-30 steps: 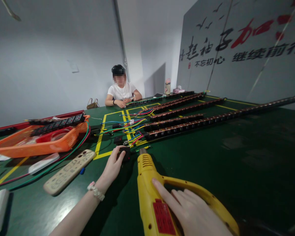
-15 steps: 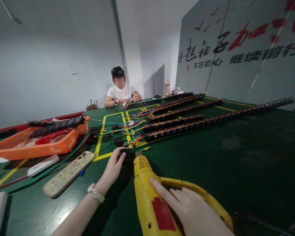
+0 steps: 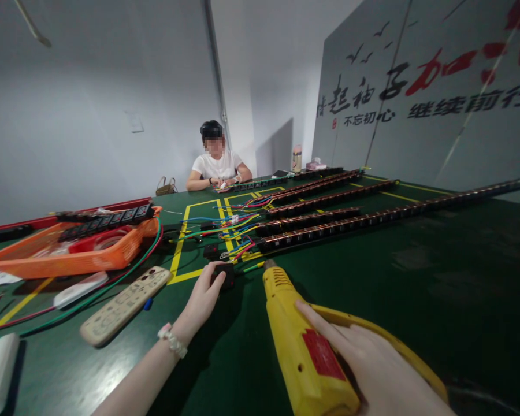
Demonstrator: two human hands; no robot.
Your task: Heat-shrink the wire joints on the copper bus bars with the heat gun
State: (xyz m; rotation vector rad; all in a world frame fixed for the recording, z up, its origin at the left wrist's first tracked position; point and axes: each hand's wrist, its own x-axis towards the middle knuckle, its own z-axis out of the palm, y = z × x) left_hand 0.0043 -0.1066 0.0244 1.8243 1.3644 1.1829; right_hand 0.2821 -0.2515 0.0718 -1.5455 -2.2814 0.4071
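My left hand (image 3: 207, 289) is closed around a small black box (image 3: 225, 276) low over the green table. A short yellow-green wire (image 3: 253, 267) points out from the box's right side. My right hand (image 3: 359, 352) grips a yellow heat gun (image 3: 292, 323) with a red label, its index finger lying along the body. The gun's metal nozzle (image 3: 269, 264) is close to the wire's outer end; whether they touch I cannot tell. Just beyond the box lies another black box (image 3: 212, 251), near the colored wire ends of the long black strips with copper-colored edges (image 3: 294, 237).
An orange basket (image 3: 125, 254) holding black parts stands at the left. Nearer lie a beige power strip (image 3: 125, 303), a small blue piece (image 3: 148, 304) and a white object (image 3: 2, 370). Across the green table (image 3: 394, 300) sits a person in a white shirt (image 3: 219, 164). A bottle (image 3: 297, 159) stands at the back.
The heat gun in my right hand has shifted right, its nozzle moving from beside the black box to the wire's outer end. My left hand keeps its hold on the box.
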